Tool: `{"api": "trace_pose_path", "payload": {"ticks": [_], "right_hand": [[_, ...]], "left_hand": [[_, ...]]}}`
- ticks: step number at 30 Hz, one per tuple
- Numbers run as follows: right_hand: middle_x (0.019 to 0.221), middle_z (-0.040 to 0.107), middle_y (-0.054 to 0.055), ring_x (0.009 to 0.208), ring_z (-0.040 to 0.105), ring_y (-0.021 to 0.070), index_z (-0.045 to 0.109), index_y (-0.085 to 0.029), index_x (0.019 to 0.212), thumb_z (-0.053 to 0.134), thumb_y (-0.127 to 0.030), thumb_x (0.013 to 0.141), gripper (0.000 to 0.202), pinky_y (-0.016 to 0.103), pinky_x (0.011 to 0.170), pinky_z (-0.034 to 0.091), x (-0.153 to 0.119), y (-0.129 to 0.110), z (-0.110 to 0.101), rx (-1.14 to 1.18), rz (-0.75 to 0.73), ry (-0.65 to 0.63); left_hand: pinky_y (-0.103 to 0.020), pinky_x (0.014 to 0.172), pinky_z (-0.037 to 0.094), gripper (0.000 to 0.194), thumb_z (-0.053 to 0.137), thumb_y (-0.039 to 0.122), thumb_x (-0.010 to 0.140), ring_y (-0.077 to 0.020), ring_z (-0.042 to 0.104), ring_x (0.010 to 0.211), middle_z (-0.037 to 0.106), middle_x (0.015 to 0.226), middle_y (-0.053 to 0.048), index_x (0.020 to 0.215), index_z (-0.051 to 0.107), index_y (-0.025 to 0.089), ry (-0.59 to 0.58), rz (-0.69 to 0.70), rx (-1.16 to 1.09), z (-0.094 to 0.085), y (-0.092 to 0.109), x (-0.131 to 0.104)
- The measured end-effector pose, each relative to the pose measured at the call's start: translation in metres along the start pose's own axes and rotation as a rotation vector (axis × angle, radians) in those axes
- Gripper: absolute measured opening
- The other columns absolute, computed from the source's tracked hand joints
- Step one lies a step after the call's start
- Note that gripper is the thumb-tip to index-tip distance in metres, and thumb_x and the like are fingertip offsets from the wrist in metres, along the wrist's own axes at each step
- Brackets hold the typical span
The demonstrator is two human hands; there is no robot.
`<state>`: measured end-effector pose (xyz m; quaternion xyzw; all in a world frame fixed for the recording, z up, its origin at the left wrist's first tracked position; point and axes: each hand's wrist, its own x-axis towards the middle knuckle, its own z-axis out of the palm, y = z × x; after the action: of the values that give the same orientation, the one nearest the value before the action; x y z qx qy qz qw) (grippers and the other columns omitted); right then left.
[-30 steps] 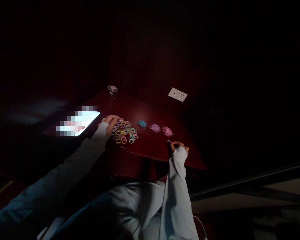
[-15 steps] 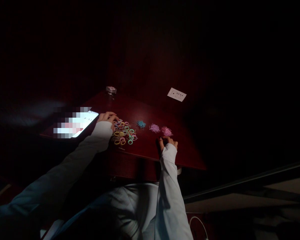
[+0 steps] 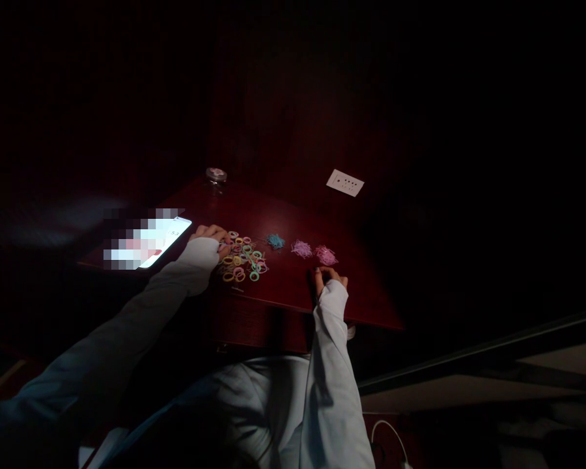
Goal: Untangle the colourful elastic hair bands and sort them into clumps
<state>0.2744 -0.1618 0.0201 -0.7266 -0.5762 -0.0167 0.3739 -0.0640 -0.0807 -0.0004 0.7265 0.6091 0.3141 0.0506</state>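
On the dark red table lies a loose pile of small coloured hair ties [image 3: 239, 260], with thin rubber bands among them. At the pile's left edge my left hand [image 3: 211, 236] has its fingertips and thumb drawn close together; what they hold, if anything, is too small to make out. Three small heaps of thin bands lie to the right: blue [image 3: 275, 241], purple [image 3: 301, 249] and pink [image 3: 325, 255]. Just in front of the pink heap, my right hand [image 3: 333, 280] rests with curled fingers, thumb close to forefinger; any small thing between them cannot be seen.
A lit phone [image 3: 168, 241], partly blurred out, lies left of my left hand. Near the back left corner of the table [image 3: 273, 290] stands a small clear jar [image 3: 216, 176] with a lid. A white wall socket [image 3: 345, 183] is behind. A white cable [image 3: 390, 430] hangs at lower right.
My left hand's fingers have drawn back slightly and bent in at the edge of the pile. My right hand has shifted very little, and its thumb and forefinger stay close together.
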Motion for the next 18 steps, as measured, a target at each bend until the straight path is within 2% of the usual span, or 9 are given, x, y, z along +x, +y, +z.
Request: {"api": "trace_pose_path", "payload": {"ticks": [4, 6, 11, 18], "right_hand": [[0.092, 0.072, 0.009, 0.094, 0.054, 0.0247, 0.076, -0.022, 0.101, 0.049, -0.058, 0.096, 0.045, 0.033, 0.084, 0.042, -0.0005, -0.0001, -0.0014, 0.006, 0.002, -0.002], [0.091, 0.072, 0.009, 0.094, 0.054, 0.0245, 0.076, -0.022, 0.101, 0.049, -0.057, 0.096, 0.045, 0.032, 0.084, 0.042, 0.0001, 0.0003, -0.0008, 0.005, 0.005, -0.003], [0.092, 0.072, 0.009, 0.092, 0.055, 0.0240, 0.076, -0.021, 0.098, 0.048, -0.055, 0.097, 0.044, 0.033, 0.085, 0.042, 0.0016, 0.0021, 0.0010, 0.007, 0.006, -0.011], [0.093, 0.073, 0.009, 0.093, 0.056, 0.0242, 0.077, -0.020, 0.094, 0.053, -0.048, 0.094, 0.037, 0.035, 0.089, 0.044, 0.0019, -0.0056, 0.0067, 0.074, -0.018, -0.038]], "left_hand": [[-0.042, 0.091, 0.043, 0.015, 0.061, 0.031, 0.092, -0.0323, 0.055, 0.117, 0.069, 0.124, -0.008, 0.097, 0.072, 0.022, -0.086, 0.004, -0.002, -0.0077, 0.0030, -0.0010], [-0.041, 0.091, 0.042, 0.014, 0.059, 0.028, 0.093, -0.0316, 0.055, 0.117, 0.070, 0.125, -0.007, 0.095, 0.071, 0.021, -0.086, 0.019, -0.005, -0.0095, 0.0040, -0.0017], [-0.041, 0.092, 0.043, 0.018, 0.060, 0.036, 0.095, -0.0294, 0.058, 0.111, 0.073, 0.122, -0.006, 0.090, 0.071, 0.022, 0.075, 0.038, -0.077, -0.0063, 0.0031, -0.0019], [-0.040, 0.096, 0.047, 0.017, 0.060, 0.036, 0.095, -0.0252, 0.063, 0.103, 0.076, 0.115, -0.005, 0.090, 0.072, 0.025, 0.253, 0.089, -0.251, -0.0028, -0.0012, -0.0004]]}}
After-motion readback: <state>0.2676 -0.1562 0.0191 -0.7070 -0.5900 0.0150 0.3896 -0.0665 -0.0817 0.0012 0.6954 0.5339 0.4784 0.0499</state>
